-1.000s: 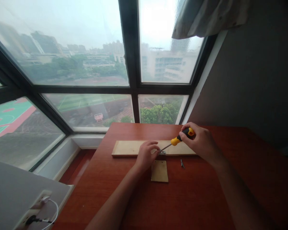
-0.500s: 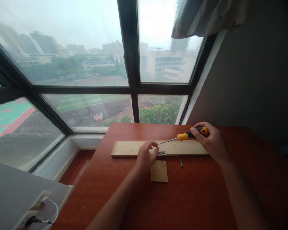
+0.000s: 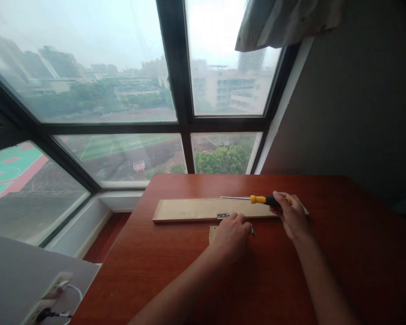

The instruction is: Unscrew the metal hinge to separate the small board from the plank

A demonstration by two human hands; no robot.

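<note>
A long pale wooden board [image 3: 189, 209] lies across the red-brown table [image 3: 325, 271]. A small metal hinge [image 3: 223, 215] sits on its near edge. My right hand [image 3: 292, 215] is closed round the handle of a yellow and black screwdriver [image 3: 257, 199], which lies flat along the board with its tip pointing left. My left hand [image 3: 232, 234] rests over a small wooden piece [image 3: 212, 233], fingers curled toward loose screws [image 3: 253, 231] beside it. What the left fingers hold, if anything, is hidden.
A large window [image 3: 122, 113] fills the far side beyond the table's back edge. A dark wall stands at the right. At the lower left, a grey surface carries a white socket [image 3: 52, 293] with a plugged cable.
My right hand has lowered the screwdriver from the hinge to lie flat along the board. My left hand has moved right, from the hinge to over the small wooden piece.
</note>
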